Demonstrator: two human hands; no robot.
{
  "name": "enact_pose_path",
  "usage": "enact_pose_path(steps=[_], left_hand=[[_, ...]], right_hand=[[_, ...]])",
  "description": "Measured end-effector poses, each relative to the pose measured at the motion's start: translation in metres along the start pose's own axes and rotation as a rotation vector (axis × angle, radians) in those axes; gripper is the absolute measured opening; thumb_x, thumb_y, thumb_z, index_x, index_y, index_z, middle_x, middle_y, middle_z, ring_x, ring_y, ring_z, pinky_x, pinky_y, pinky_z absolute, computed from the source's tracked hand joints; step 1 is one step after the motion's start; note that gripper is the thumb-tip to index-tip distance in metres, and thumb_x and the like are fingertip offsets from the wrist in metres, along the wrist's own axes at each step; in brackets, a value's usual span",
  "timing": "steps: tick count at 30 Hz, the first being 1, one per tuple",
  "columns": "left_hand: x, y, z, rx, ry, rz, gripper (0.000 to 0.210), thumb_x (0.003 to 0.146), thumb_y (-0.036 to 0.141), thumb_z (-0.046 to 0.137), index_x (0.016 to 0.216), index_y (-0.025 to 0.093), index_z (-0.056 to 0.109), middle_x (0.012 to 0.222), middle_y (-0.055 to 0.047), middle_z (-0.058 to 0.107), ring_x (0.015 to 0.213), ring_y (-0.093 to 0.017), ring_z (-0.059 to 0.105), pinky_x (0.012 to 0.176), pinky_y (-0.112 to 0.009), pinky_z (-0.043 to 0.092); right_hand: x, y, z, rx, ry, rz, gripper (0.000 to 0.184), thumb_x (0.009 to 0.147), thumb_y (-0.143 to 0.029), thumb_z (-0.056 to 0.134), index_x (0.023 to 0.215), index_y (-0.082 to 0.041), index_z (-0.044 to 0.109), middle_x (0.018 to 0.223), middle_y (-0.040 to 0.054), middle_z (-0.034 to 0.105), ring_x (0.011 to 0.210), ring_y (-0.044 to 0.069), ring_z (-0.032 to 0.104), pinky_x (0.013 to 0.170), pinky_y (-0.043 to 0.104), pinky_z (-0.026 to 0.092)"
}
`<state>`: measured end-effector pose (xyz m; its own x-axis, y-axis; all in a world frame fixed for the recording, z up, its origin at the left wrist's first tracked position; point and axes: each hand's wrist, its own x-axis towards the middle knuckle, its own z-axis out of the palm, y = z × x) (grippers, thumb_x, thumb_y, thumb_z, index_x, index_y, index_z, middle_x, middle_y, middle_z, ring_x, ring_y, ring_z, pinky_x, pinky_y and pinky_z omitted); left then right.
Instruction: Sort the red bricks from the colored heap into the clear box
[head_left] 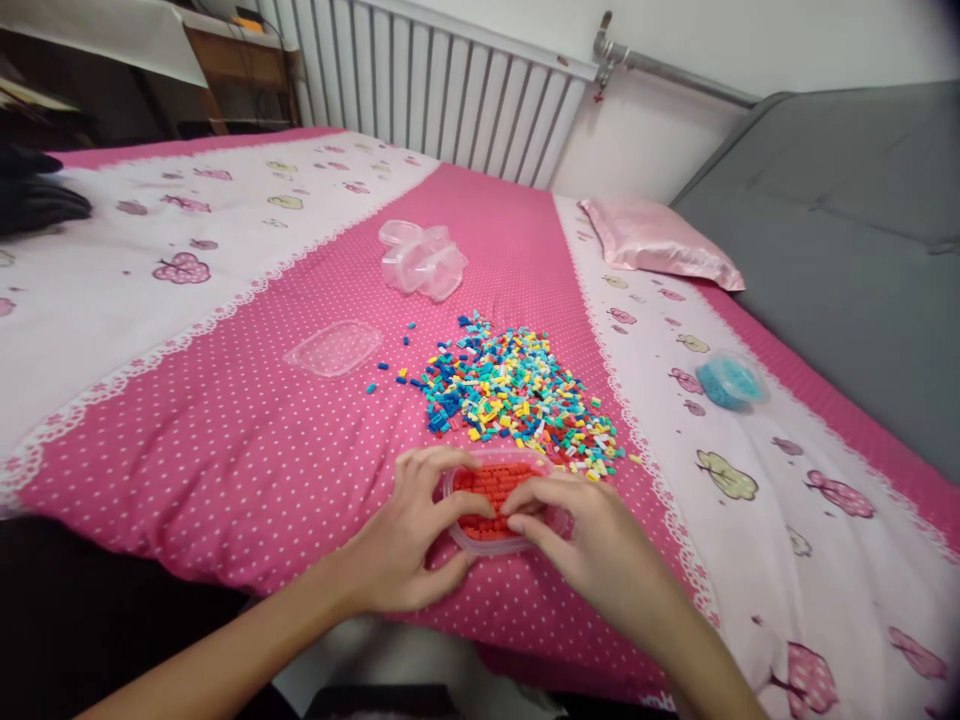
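Observation:
A clear plastic box (491, 548) sits on the bed near its front edge, filled with small red toy bricks (499, 487) packed in rows. My left hand (420, 530) grips the box's left side, its thumb along the near edge and its index finger reaching in onto the bricks. Over the right part of the box, my right hand (589, 530) has thumb and fingertips pinched together at the red bricks. Whatever lies between those fingertips is hidden. Just beyond the box spreads a heap of small multicoloured toy bricks (517, 385).
Behind the heap stand stacked clear containers (424, 262), with a clear lid (335, 348) lying to the left. A tub of blue bricks (729, 381) is on the right. Farther back are a pink pillow (660, 245) and a radiator (435, 85). A black glove (41, 190) lies far left.

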<state>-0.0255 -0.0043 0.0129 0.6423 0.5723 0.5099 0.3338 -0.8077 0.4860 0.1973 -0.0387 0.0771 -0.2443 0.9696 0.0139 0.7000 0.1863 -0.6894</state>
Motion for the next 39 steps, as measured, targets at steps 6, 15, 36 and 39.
enact_pose_path(steps=[6,15,36,39], left_hand=[[-0.0017,-0.0026,0.0048,0.048,0.063,0.071,0.038,0.078,0.009,0.059,0.112,0.027,0.062,0.135,-0.009,0.047,0.127,-0.029,0.043,0.107,-0.05,0.038],[-0.0018,-0.0035,0.0054,0.041,0.038,0.06,0.031,0.079,0.012,0.061,0.105,0.028,0.066,0.136,-0.007,0.049,0.126,-0.03,0.044,0.105,-0.05,0.038],[-0.0016,-0.0035,0.0048,0.043,0.043,0.063,0.028,0.079,0.013,0.06,0.103,0.028,0.066,0.135,-0.007,0.049,0.124,-0.03,0.044,0.104,-0.051,0.038],[-0.0015,-0.0035,0.0047,0.035,0.038,0.069,0.028,0.08,0.012,0.059,0.103,0.027,0.065,0.136,-0.008,0.047,0.126,-0.03,0.042,0.104,-0.052,0.037]], right_hand=[[-0.0026,-0.0021,0.0019,-0.125,0.042,-0.063,0.016,0.086,-0.01,0.071,0.083,-0.026,0.071,0.086,-0.0019,0.073,0.086,0.021,0.064,0.082,0.037,0.043],[-0.0019,-0.0008,0.0053,-0.199,0.02,-0.054,0.015,0.085,-0.013,0.075,0.079,-0.027,0.073,0.086,-0.0001,0.067,0.088,0.022,0.062,0.083,0.039,0.039],[-0.0075,0.0054,-0.0003,-0.261,0.007,-0.158,0.026,0.091,-0.009,0.065,0.088,-0.031,0.078,0.09,-0.0005,0.067,0.084,0.018,0.063,0.079,0.036,0.036],[-0.0081,0.0045,-0.0003,-0.253,0.017,-0.152,0.027,0.091,-0.007,0.064,0.081,-0.029,0.075,0.087,-0.0012,0.065,0.083,0.018,0.061,0.079,0.037,0.033]])
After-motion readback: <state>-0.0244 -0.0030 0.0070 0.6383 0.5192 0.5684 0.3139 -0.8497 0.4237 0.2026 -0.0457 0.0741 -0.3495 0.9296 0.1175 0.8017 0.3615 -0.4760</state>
